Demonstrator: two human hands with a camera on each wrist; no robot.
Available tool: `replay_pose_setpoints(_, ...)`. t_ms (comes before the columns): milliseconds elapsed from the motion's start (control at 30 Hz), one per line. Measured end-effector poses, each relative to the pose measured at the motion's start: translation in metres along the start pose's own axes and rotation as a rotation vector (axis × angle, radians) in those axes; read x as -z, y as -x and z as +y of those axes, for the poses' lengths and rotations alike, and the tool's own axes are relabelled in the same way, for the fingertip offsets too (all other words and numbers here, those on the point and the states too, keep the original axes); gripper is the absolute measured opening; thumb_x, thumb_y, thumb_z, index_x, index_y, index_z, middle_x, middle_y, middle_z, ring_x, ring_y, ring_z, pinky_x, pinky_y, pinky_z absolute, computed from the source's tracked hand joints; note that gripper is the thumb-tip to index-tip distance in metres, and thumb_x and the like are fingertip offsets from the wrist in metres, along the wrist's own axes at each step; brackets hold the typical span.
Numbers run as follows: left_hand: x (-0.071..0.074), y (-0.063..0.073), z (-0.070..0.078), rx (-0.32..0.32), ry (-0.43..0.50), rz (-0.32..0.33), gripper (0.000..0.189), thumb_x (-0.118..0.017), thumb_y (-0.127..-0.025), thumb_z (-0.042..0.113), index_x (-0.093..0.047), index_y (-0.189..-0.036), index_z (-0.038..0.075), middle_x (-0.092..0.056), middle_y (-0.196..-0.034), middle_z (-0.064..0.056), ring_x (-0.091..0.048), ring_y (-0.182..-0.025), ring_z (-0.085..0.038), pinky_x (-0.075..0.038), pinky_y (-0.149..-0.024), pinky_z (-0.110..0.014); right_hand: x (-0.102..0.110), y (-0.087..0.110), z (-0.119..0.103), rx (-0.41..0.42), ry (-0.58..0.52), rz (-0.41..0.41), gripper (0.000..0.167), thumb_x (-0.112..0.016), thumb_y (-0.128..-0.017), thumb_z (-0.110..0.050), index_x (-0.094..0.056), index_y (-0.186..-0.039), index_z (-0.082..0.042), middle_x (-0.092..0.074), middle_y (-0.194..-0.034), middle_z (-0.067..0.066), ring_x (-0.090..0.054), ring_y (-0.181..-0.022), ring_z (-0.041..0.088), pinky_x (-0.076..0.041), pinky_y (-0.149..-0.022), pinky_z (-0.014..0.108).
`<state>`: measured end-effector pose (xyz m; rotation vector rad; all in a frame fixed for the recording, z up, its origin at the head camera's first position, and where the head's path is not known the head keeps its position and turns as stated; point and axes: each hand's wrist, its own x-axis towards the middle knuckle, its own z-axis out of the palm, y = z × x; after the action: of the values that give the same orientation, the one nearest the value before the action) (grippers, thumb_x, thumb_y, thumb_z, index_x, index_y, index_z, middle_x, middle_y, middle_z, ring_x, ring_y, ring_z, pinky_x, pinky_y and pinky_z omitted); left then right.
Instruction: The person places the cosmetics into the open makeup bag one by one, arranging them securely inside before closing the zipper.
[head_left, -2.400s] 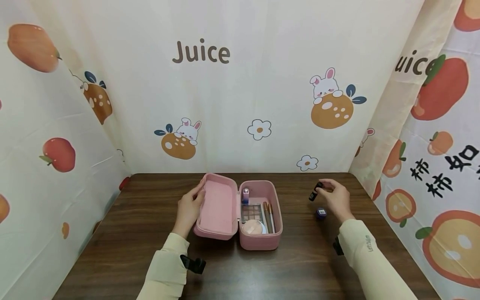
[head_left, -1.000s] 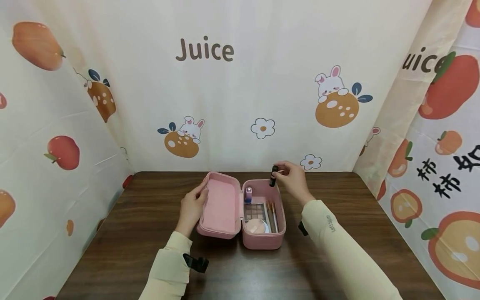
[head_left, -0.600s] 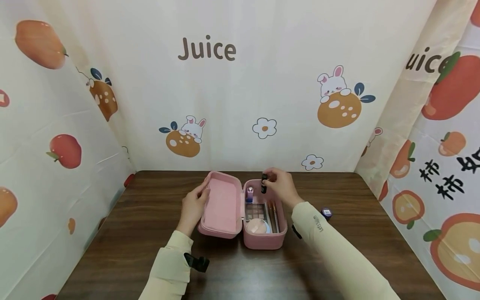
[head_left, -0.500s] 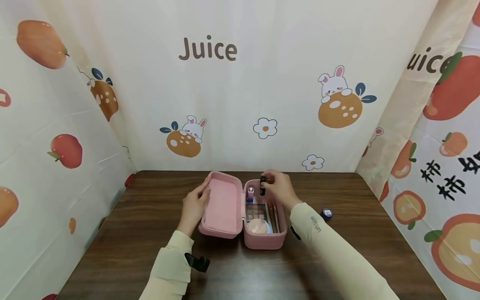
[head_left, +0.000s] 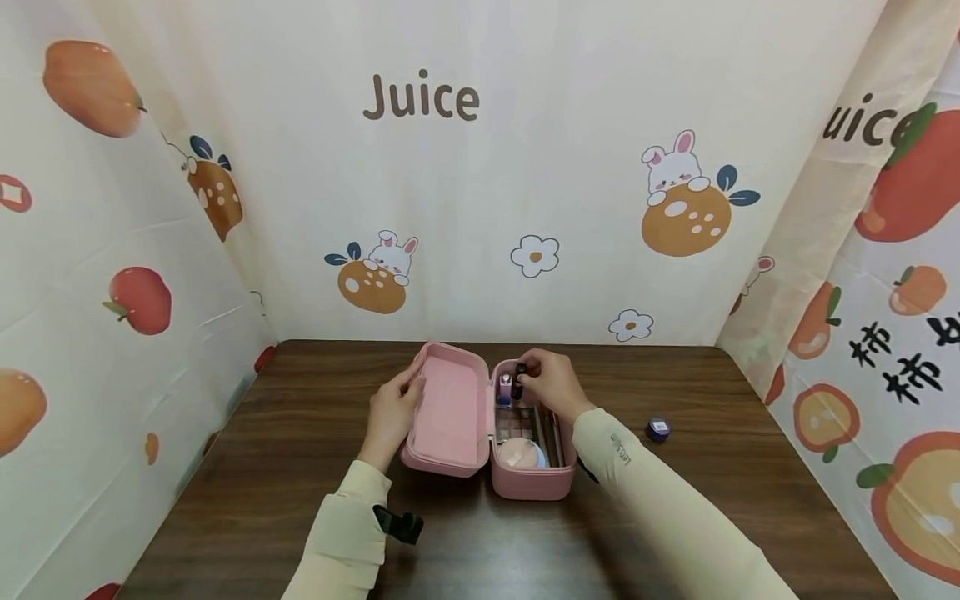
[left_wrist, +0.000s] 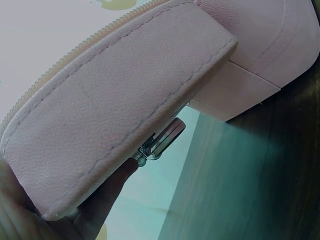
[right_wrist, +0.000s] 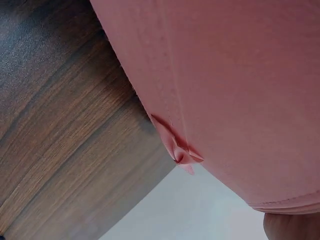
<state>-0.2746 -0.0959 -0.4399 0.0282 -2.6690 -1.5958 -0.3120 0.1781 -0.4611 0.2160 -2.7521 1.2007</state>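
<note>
My left hand point(head_left: 392, 412) grips the outer edge of the raised lid of a pink zip-up makeup case point(head_left: 534, 485). The left wrist view has that lid point(left_wrist: 115, 95) close up, a metal clasp point(left_wrist: 162, 142) by a fingertip. My right hand point(head_left: 553, 383) pinches a small black lipstick tube point(head_left: 518, 383) upright, lowered into the back of the case beside a purple-and-pink lipstick point(head_left: 505, 389). Also inside are an eyeshadow palette point(head_left: 514, 423), a round powder puff point(head_left: 519, 453) and slim brushes point(head_left: 551, 442). In the right wrist view the case's outer wall point(right_wrist: 225, 90) hides most of the hand.
A small dark blue round jar point(head_left: 658, 430) with a white label stands on the brown wooden table point(head_left: 720, 517), right of the case. A fruit-printed curtain point(head_left: 450, 192) hangs behind the table and along both sides.
My right hand has carried the black lipstick tube from the table's right side leftward over the case, then down inside it. My left hand keeps its hold on the lid.
</note>
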Motion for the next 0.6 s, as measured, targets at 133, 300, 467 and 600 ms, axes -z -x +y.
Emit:
replay_pose_setpoints(133, -0.0005, 0.0002, 0.0002, -0.002, -0.002, 0.002, 0.042, -0.052, -0.103, 0.028, -0.051, -0.144, 0.022, -0.05, -0.145, -0.014, -0.05, -0.132, -0.035, -0.044, -0.103, -0.053, -0.0013, -0.001, 0.0019, 0.007, 0.004, -0.006, 0.019, -0.072, -0.085, -0.002, -0.071, -0.105, -0.003, -0.072, -0.094, 0.009, -0.068, -0.085, 0.021, -0.056, -0.078, 0.038)
replay_pose_setpoints(300, -0.0008, 0.0004, 0.0007, -0.004, -0.008, 0.006, 0.042, -0.052, -0.103, 0.028, -0.052, -0.144, 0.021, -0.05, -0.145, -0.015, -0.05, -0.132, -0.035, -0.044, -0.103, -0.053, -0.0027, -0.0007, 0.0037, 0.012, 0.03, -0.022, 0.021, -0.072, -0.085, -0.004, -0.071, -0.106, -0.003, -0.073, -0.095, 0.009, -0.068, -0.086, 0.02, -0.056, -0.078, 0.038)
replay_pose_setpoints(467, -0.0013, 0.0008, 0.0008, 0.003, -0.003, 0.007, 0.042, -0.052, -0.103, 0.03, -0.051, -0.144, 0.023, -0.05, -0.146, -0.014, -0.049, -0.132, -0.036, -0.043, -0.104, -0.054, -0.0042, -0.0003, 0.0042, 0.018, 0.081, -0.034, 0.021, -0.073, -0.084, -0.006, -0.071, -0.105, -0.004, -0.074, -0.096, 0.009, -0.069, -0.088, 0.02, -0.056, -0.08, 0.04)
replay_pose_setpoints(600, -0.003, -0.0007, -0.0002, -0.003, -0.007, 0.01, 0.042, -0.053, -0.102, 0.031, -0.051, -0.144, 0.027, -0.049, -0.146, -0.012, -0.048, -0.133, -0.035, -0.043, -0.103, -0.054, -0.0046, -0.0002, 0.005, 0.021, 0.105, -0.04, 0.021, -0.074, -0.084, -0.007, -0.072, -0.105, -0.004, -0.074, -0.098, 0.009, -0.069, -0.09, 0.021, -0.056, -0.081, 0.04)
